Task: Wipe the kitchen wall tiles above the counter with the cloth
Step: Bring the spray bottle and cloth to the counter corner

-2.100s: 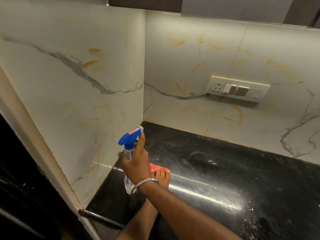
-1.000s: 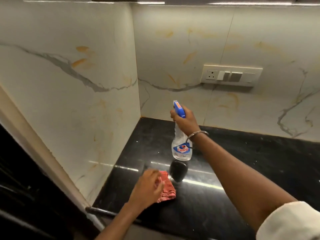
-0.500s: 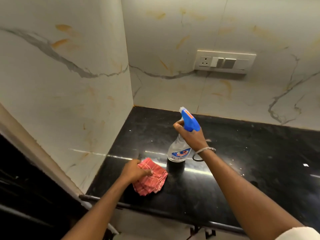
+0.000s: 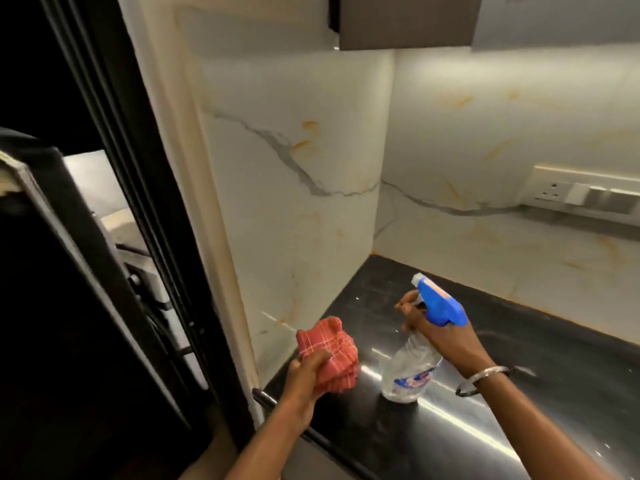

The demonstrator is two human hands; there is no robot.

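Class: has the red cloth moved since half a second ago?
Yes. The left hand has lifted the red cloth off the black counter, toward the side wall tile.

My left grip point(image 4: 306, 370) holds bunched red checked cloth point(image 4: 329, 355) above black worktop point(image 4: 554, 375) edge. My right grip point(image 4: 440, 336) holds spray bottle point(image 4: 414, 372), blue nozzle toward marble side wall tiles point(image 4: 294, 202). Switch plate point(image 4: 585, 195) on back wall.

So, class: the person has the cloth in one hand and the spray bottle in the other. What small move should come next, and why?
Probably squeeze the trigger to wet the side wall tile. The right hand grips the spray bottle with its nozzle aimed at that tile, and fingers sit at the trigger. The left hand holds the cloth bunched, off the wall, ready to wipe after.
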